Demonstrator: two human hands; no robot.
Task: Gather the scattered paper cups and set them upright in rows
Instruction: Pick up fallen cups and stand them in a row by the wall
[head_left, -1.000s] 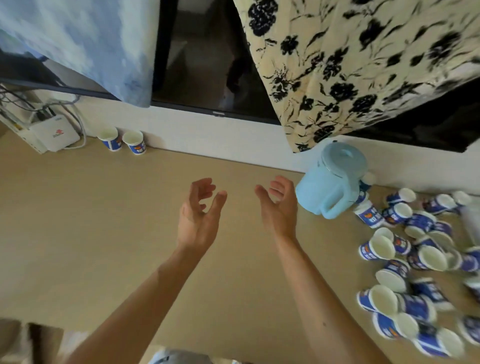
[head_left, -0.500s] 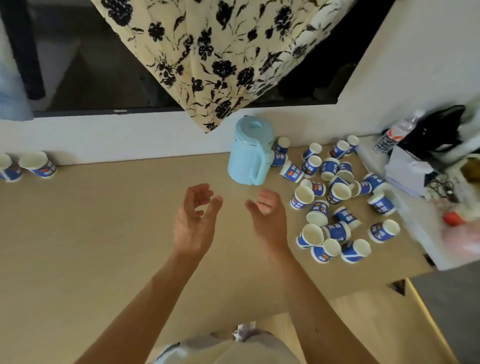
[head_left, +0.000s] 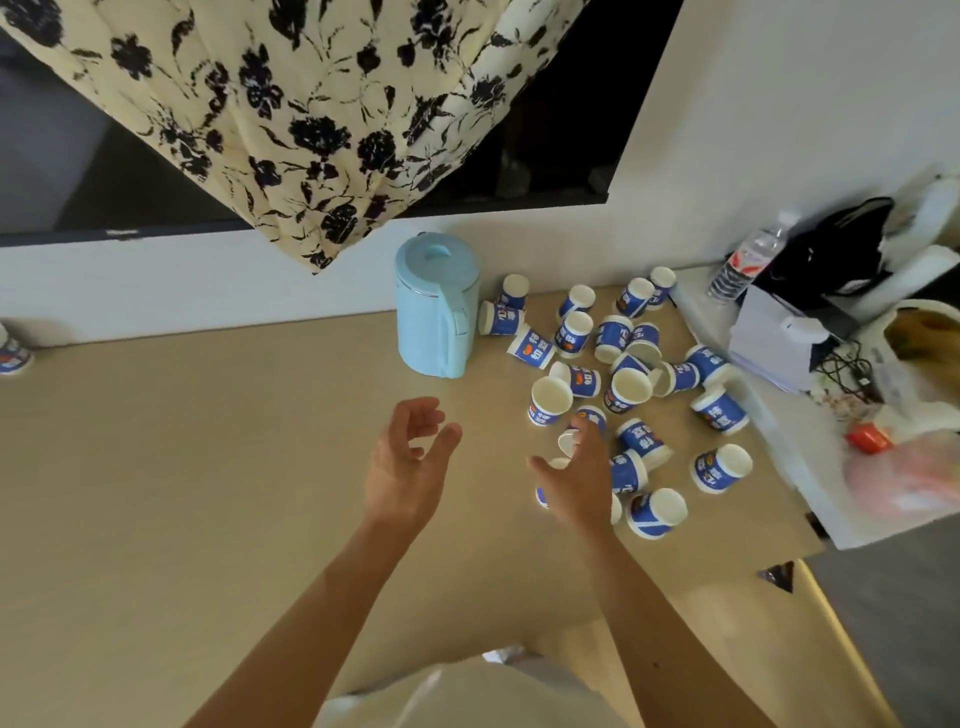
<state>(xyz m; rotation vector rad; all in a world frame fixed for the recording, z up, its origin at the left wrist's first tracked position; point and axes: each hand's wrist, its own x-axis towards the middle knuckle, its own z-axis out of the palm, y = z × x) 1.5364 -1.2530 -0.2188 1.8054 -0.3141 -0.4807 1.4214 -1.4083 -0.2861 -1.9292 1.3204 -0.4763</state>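
I note L hand (head_left: 410, 462) above table (head_left: 208, 467), fingers loosely curled, holding nothing. R hand (head_left: 571, 480) spread wide over near edge of paper cups (head_left: 719, 470), scattered, mostly tipped, right of blue jug (head_left: 436, 306); contact w/ cup beneath: cannot tell

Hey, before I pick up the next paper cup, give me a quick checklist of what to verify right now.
1. Left hand free: ok, open and holding nothing.
2. Right hand gripping a cup: cannot tell. It covers a paper cup at the pile's near edge, and its fingers hide any contact.
3. Scattered cups upright: not ok, many lie on their sides to the right of the blue kettle.
4. Room for rows: ok, bare table shows to the left of the hands.
5. Kettle out of the way: ok, it stands upright beyond both hands, touching neither.
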